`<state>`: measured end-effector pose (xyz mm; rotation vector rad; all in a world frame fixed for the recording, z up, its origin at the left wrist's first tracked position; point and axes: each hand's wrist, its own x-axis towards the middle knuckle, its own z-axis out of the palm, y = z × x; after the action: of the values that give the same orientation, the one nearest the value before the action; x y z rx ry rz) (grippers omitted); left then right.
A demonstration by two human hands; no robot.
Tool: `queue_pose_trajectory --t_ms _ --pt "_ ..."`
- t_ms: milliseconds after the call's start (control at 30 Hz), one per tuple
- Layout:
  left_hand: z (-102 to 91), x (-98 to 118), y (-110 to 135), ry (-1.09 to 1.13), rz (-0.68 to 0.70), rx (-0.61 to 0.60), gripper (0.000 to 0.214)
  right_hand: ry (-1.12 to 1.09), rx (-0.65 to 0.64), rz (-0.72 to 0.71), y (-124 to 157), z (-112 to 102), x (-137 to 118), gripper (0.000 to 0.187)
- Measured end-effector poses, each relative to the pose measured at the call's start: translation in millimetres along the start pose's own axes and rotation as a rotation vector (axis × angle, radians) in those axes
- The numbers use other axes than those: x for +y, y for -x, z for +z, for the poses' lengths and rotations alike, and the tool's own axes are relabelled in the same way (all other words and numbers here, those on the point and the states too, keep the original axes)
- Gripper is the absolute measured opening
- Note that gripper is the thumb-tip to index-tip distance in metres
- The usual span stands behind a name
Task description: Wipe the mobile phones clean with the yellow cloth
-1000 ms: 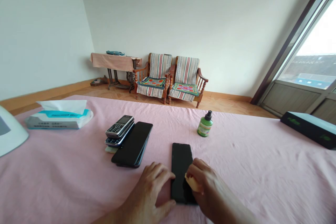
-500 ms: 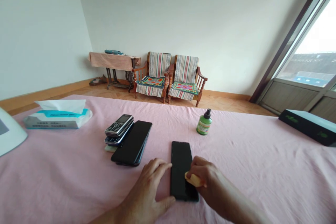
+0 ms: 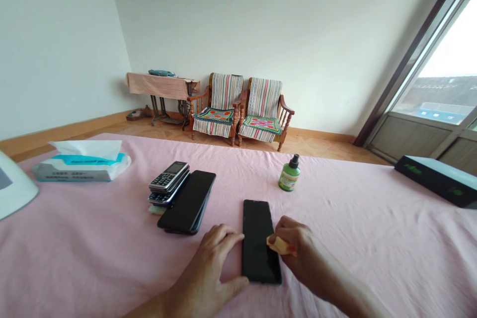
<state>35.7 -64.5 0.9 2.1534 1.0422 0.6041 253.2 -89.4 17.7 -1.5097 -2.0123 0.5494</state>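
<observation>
A black smartphone [image 3: 257, 241] lies screen up on the pink cloth, its long side pointing away from me. Spread along its left edge is my left hand [image 3: 212, 263], open, with a fingertip and the thumb tip touching the side. My right hand [image 3: 300, 246] is closed around a small yellow cloth [image 3: 280, 245] at the phone's right edge. Most of that cloth is hidden in the fist. Beyond the phone, a little to the right, a green spray bottle [image 3: 289, 176] stands upright.
Left of the phone, more smartphones [image 3: 189, 201] are stacked beside keypad phones [image 3: 169, 179]. A tissue pack [image 3: 82, 166] lies farther left, near a white curved object [image 3: 17, 194]. A black box [image 3: 436, 181] sits at the right. Two armchairs [image 3: 242, 109] stand beyond the pink-covered table [image 3: 346, 208].
My right hand has slid slightly up and to the right with the yellow cloth, toward the phone's right edge. My left hand and the phone stay nearly where they were.
</observation>
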Motion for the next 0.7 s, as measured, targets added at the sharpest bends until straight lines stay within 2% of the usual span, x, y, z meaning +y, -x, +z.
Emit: queue_pose_trajectory --t_ms 100,267,333,433,500,633,700 --pt "0.1 0 0 -0.001 -0.001 0.005 0.057 -0.024 0.024 -0.059 -1 8 -3 0.026" --pt "-0.9 3 0 0.001 -0.011 -0.003 0.056 -0.065 -0.065 -0.079 3 16 -6 0.039" --pt "-1.2 3 -1 0.007 -0.010 -0.008 0.055 -0.056 -0.021 -0.052 2 15 -2 0.042" --pt "-1.0 3 -2 0.009 -0.004 -0.005 0.056 -0.051 0.057 -0.069 -1 15 1 0.035" --pt "-0.7 2 -2 0.002 -0.002 0.002 0.057 -0.069 0.036 -0.099 -2 15 -2 0.034" --pt "-0.1 1 -2 -0.001 -0.003 -0.001 0.056 -0.100 -0.075 -0.086 1 14 -9 0.044" --pt "0.1 0 -1 0.002 0.003 -0.001 0.057 -0.089 -0.054 -0.057 2 13 -7 0.044"
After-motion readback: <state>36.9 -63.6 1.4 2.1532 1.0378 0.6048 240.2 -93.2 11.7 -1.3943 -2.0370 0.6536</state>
